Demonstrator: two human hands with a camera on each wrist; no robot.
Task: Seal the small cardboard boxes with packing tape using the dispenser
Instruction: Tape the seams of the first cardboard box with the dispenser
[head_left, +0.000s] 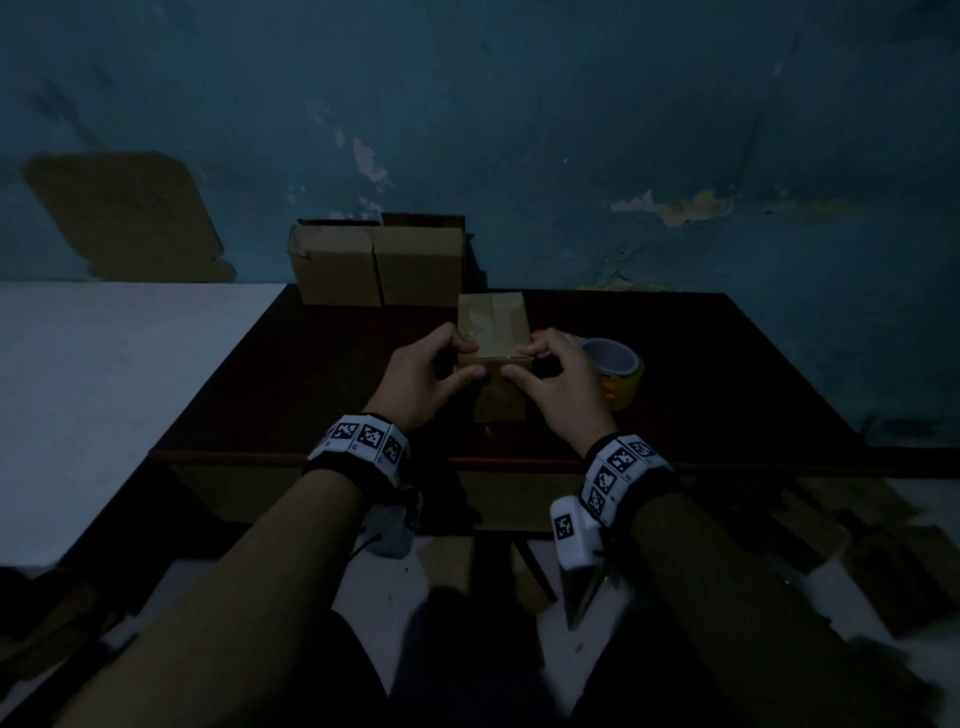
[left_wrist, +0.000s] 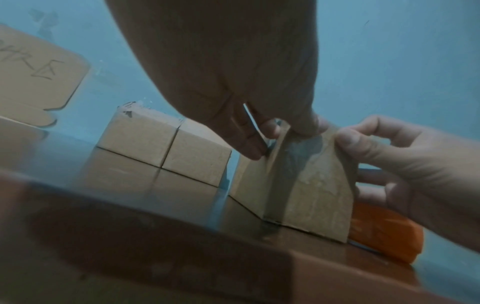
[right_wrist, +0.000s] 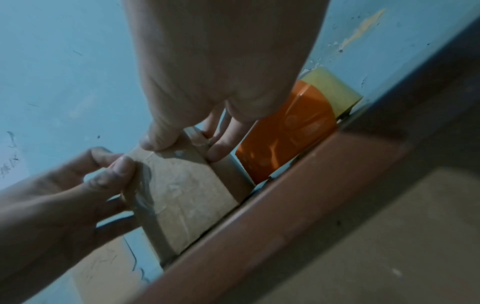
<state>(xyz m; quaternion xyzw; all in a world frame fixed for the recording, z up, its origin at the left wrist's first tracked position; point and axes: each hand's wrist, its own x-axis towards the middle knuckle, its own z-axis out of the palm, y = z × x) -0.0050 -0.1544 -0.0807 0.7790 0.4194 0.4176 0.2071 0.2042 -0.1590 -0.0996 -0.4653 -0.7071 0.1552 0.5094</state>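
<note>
We hold the small box (head_left: 493, 332) near the middle of the tabletop (head_left: 675, 364). Our left hand (head_left: 423, 379) and right hand (head_left: 558, 382) pinch its near top edge, thumbs pressing the tape (left_wrist: 291, 164) down. The dispenser (head_left: 615, 371) sits just right; a bump could knock it. The left side has room.

We see bare forearms, each wrist in a black strap (head_left: 636, 480) with white fiducial-tag band (head_left: 363, 436) and white camera module (head_left: 571, 535).
</note>
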